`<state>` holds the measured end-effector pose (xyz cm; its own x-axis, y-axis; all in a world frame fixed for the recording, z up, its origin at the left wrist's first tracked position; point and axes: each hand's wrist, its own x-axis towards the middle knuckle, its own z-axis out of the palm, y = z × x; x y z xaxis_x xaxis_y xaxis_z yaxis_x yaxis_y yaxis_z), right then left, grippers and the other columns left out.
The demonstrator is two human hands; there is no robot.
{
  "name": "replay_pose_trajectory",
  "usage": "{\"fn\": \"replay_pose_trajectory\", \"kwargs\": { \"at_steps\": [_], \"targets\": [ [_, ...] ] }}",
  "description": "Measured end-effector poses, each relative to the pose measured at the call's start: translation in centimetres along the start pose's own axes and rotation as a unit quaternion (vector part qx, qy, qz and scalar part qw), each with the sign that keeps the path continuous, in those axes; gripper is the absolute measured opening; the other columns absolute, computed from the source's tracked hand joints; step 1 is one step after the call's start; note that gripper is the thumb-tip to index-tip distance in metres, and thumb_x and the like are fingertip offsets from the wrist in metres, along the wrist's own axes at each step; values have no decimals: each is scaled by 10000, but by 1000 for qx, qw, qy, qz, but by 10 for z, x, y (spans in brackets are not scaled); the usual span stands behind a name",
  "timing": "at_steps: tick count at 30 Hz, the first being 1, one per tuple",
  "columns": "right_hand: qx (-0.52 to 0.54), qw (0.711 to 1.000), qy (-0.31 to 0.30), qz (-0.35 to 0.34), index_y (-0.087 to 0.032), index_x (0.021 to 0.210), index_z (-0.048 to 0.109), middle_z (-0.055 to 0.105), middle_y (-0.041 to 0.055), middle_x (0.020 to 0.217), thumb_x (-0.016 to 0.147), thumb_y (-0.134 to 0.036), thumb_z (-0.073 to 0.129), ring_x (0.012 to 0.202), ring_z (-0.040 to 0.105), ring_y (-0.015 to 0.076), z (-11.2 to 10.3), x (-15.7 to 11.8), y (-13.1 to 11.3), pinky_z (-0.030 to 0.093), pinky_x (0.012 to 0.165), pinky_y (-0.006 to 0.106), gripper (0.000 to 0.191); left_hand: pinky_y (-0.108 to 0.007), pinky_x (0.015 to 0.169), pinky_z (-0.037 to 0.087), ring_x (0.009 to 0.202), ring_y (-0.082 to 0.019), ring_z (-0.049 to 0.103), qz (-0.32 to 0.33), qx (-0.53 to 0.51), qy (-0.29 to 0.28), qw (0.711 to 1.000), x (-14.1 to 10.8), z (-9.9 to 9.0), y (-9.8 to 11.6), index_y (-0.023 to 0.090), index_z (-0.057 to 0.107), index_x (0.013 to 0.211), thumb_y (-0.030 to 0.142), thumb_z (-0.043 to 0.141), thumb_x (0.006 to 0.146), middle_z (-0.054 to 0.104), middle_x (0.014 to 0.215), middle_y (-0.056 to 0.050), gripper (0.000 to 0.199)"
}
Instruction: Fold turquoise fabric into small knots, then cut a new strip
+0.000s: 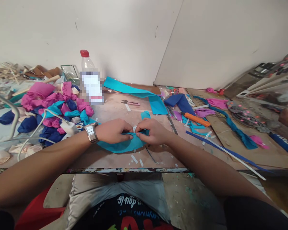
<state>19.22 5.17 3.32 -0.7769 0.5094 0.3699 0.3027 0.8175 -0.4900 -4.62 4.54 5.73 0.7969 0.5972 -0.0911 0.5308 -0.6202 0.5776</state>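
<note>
A piece of turquoise fabric point(121, 146) lies under and between both hands near the table's front edge. Wearing a metal-banded watch point(91, 133), my left hand point(114, 131) pinches the upper edge of this fabric. Close beside it, my right hand point(152, 131) pinches the same edge, the fingertips almost meeting. A short end of turquoise cloth point(145, 114) sticks out behind the right hand. Pink-handled thread snips point(131, 103) lie beyond the hands. Farther back runs a long turquoise strip point(136, 91) whose end bends toward me.
Bundled pink, blue and cream cloth pieces point(51, 99) heap up at left, near a red-capped bottle point(84, 53) and a white cable plug point(69, 127). An orange utility knife point(196, 119), a white stick point(235, 156) and cardboard point(227, 134) are at right. A wall point(124, 38) rises behind.
</note>
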Motion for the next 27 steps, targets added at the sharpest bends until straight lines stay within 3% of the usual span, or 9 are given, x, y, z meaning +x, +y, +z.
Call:
{"fn": "replay_pose_trajectory", "kwargs": {
  "at_steps": [9, 14, 20, 27],
  "targets": [
    [-4, 1000, 12, 2, -210, 781, 692, 755, -7, 721, 858, -225, 606, 656, 642, 141, 6, 0, 1, 428, 802, 329, 116, -271, 556, 224, 581, -96, 312, -12, -87, -2, 996, 0, 7, -6, 164, 522, 673, 448, 600, 914, 368, 616, 47, 380],
    [-16, 999, 26, -8, -213, 751, 667, 739, -17, 704, 846, -206, 608, 643, 622, 135, 6, 0, -4, 413, 833, 344, 113, -258, 543, 242, 582, -96, 323, -24, -149, -15, 988, 0, 6, -5, 155, 562, 720, 533, 574, 949, 384, 618, 47, 442],
    [5, 1000, 28, 6, -209, 829, 705, 784, -1, 775, 889, -237, 625, 659, 627, 136, 5, -1, -2, 393, 836, 349, 104, -253, 590, 285, 612, -102, 354, 9, -137, 4, 991, -1, 7, -7, 136, 660, 782, 429, 539, 983, 431, 632, 41, 375],
    [-2, 998, 49, 24, -208, 748, 679, 742, -22, 705, 846, -213, 639, 634, 609, 131, 9, -1, 1, 397, 851, 350, 106, -261, 590, 281, 612, -110, 391, -8, -98, 30, 995, -3, 5, -3, 142, 660, 750, 420, 554, 973, 480, 626, 33, 372]
  ]
}}
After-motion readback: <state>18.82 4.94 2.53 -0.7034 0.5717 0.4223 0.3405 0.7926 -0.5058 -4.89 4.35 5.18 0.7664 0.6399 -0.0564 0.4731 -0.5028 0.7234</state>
